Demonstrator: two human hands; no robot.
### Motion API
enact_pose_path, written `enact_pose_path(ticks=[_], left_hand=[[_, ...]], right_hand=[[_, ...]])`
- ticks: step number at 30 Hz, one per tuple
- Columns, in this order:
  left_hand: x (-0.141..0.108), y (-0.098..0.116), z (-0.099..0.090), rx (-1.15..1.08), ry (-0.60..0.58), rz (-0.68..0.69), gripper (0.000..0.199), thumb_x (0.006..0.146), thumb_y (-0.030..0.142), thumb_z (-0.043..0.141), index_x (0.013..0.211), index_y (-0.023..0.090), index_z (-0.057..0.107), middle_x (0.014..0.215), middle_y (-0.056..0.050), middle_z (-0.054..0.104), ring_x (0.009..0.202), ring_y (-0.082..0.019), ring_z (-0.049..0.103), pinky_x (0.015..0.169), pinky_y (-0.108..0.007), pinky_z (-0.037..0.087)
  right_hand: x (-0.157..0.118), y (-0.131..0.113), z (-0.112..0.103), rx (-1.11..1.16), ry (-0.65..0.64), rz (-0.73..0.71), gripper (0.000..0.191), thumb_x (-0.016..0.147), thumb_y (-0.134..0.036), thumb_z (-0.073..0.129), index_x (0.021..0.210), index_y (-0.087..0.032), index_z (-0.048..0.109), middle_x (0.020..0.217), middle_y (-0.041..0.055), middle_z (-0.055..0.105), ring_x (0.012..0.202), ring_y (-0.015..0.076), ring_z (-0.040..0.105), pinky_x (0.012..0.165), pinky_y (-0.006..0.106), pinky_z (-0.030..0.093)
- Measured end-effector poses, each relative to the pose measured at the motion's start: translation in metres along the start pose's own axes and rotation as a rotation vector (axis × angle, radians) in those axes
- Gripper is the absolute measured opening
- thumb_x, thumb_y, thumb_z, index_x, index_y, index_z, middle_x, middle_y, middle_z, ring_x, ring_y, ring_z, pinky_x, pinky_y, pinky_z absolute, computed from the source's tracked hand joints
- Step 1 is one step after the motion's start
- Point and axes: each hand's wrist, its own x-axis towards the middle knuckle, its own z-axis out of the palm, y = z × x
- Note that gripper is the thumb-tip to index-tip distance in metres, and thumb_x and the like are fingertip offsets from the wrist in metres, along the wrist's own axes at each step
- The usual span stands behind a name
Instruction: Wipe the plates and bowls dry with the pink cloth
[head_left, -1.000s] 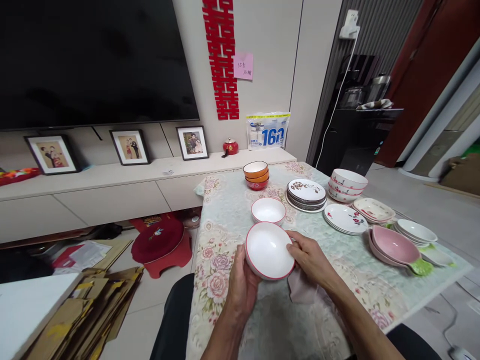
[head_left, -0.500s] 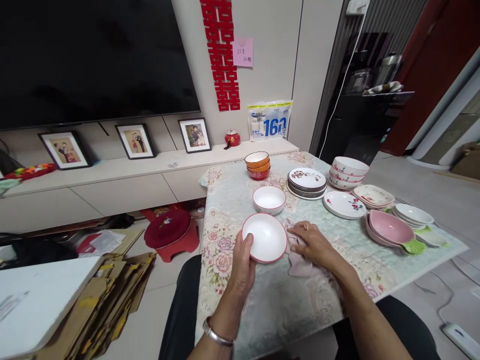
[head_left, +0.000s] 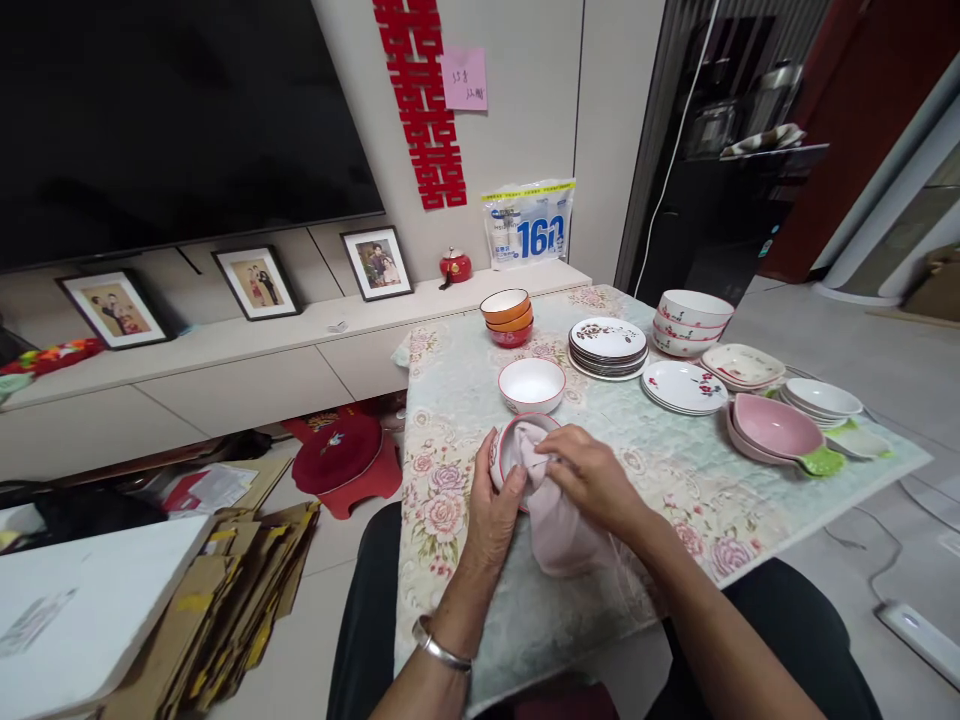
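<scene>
My left hand (head_left: 495,500) grips a white bowl (head_left: 504,452) with a red rim, tilted toward my right side, its thumb over the near edge. In my right hand (head_left: 589,475) is a pale pink cloth (head_left: 566,535), pinched between the fingers and pressed into the bowl; its loose end hangs down over the near side. The cloth covers much of the bowl's inside. Just beyond stands a second white bowl (head_left: 532,383) with a red rim, upright on the flowered tablecloth (head_left: 450,420).
Farther back are stacked orange and red bowls (head_left: 508,318), dark-edged plates (head_left: 608,348), and white bowls (head_left: 691,322). Flowered plates (head_left: 684,386) and pink leaf-shaped dishes (head_left: 776,428) sit to the right. A red stool (head_left: 345,460) and flattened cardboard (head_left: 240,600) lie left of the table.
My right hand has lifted the cloth from the table and brought it left into the bowl. My left hand has tipped the bowl from facing up onto a slant.
</scene>
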Motion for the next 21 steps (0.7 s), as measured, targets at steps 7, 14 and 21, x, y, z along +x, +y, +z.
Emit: enact_pose_path(ticks=[7, 14, 21], left_hand=[[-0.001, 0.001, 0.001, 0.122, -0.048, 0.038, 0.065, 0.085, 0.042, 0.067, 0.144, 0.024, 0.047, 0.150, -0.009, 0.048, 0.140, -0.028, 0.042, 0.119, -0.043, 0.027], [0.006, 0.002, -0.003, 0.018, 0.089, -0.107, 0.055, 0.085, 0.049, 0.064, 0.133, 0.021, 0.058, 0.131, -0.010, 0.063, 0.124, -0.027, 0.057, 0.110, -0.041, 0.039], [0.004, 0.003, 0.004, -0.220, 0.111, -0.182, 0.053, 0.084, 0.050, 0.065, 0.127, 0.020, 0.060, 0.112, -0.007, 0.068, 0.099, -0.022, 0.066, 0.092, -0.038, 0.051]], right_hand=[[0.001, -0.014, 0.029, -0.070, -0.284, 0.155, 0.021, 0.082, -0.004, 0.053, 0.095, -0.012, 0.067, 0.096, 0.0096, 0.064, 0.091, 0.0210, 0.059, 0.083, 0.032, 0.047], [-0.001, -0.027, 0.015, 0.301, -0.387, -0.019, 0.027, 0.088, -0.017, 0.059, 0.115, -0.017, 0.057, 0.113, 0.0059, 0.061, 0.102, 0.0182, 0.055, 0.092, 0.031, 0.045], [-0.008, -0.025, 0.020, -0.416, -0.398, -0.085, 0.011, 0.087, -0.009, 0.055, 0.090, -0.014, 0.064, 0.103, 0.0112, 0.062, 0.095, 0.0237, 0.052, 0.079, 0.034, 0.042]])
